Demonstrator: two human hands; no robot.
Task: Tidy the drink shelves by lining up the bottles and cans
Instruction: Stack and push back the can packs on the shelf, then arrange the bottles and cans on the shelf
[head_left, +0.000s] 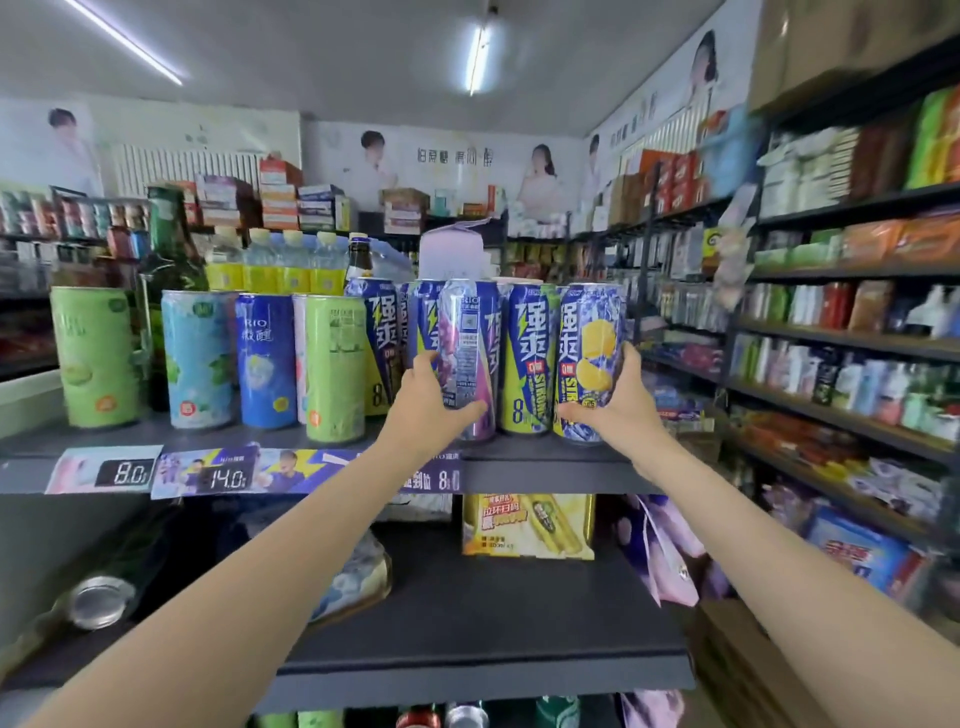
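Observation:
On the top dark shelf (545, 470) stands a row of tall drink cans. My left hand (431, 402) grips a purple grape can (470, 353) near its base, with the barcode side turned toward me. My right hand (618, 400) grips a blue can with a lemon picture (589, 358) at the row's right end. A blue and yellow can (527, 358) stands between the two held cans. Further left stand a light green can (335, 366), a blue can (265, 358), a pale blue can (197, 358) and another green can (96, 356).
Behind the cans stand a dark green glass bottle (171, 270) and yellow-labelled water bottles (291, 265). Price tags (223, 475) hang along the shelf edge. The lower shelf holds a yellow carton (527, 525) and a can lying on its side (98, 600). Stocked shelves (857, 338) line the right.

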